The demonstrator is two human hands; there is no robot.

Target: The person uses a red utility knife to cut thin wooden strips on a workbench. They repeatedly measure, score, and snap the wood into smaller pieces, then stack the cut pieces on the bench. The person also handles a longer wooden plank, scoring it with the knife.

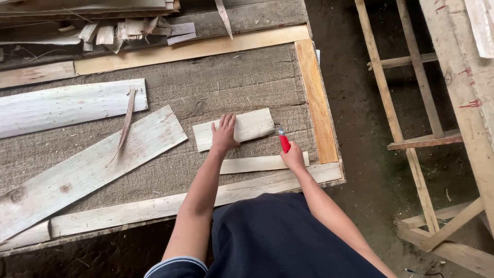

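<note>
A: At the near edge of the worktop (154,98), what do the hands have?

B: The right hand (293,157) is wrapped around a red-handled utility knife (283,141), its small blade pointing away, just off the right end of a short veneer piece (252,125). Under that wrist lies a narrow veneer strip (252,164), parallel to the near frame board (154,208).

A: And the other?

B: The left hand (224,133) lies flat on the short veneer piece, fingers spread a little and pointing away, pressing it onto the coarse grey mat. It grips nothing; it only bears down on the sheet.

A: What sits farther left?

B: A long veneer sheet (87,172) lies slantwise, with a curled sliver (125,126) resting across its upper part. Beyond it a second pale sheet (69,106) lies nearly level, well apart from the hands.

A: And past that?

B: An orange-toned wooden frame (315,98) borders the mat on the right and far sides. Behind the far rail is a heap of veneer scraps (128,30). To the right, on the dirt floor (360,128), stands a rough timber rack (411,103).
</note>
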